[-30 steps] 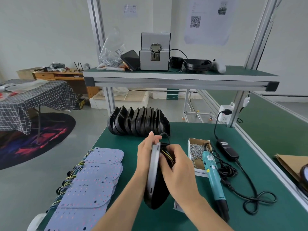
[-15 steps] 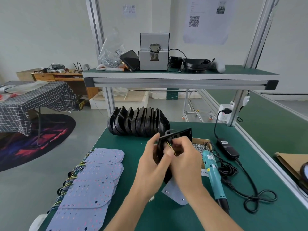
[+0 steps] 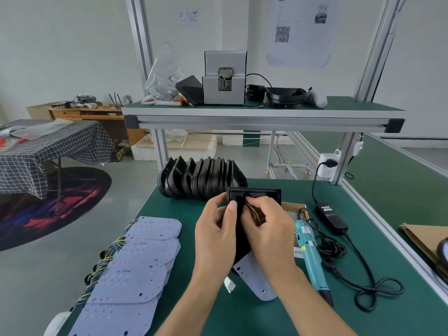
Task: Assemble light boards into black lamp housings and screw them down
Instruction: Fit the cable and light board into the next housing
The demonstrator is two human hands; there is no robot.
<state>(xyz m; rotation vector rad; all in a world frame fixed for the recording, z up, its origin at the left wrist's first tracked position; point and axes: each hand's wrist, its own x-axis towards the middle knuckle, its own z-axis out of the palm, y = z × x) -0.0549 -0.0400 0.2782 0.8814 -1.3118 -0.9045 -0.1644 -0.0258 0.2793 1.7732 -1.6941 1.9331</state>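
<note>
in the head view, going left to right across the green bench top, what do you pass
Stack of light boards → left hand → black lamp housing held in both hands → right hand → teal electric screwdriver → black power adapter.

We can read very little here; the small cardboard box of screws shows the letters "BAL" on its front edge, cut off by the teal electric screwdriver; the large paper sheet on the wall carries a QR code, its print too small for us to read; the smaller wall notice and the power adapter label are illegible.
</note>
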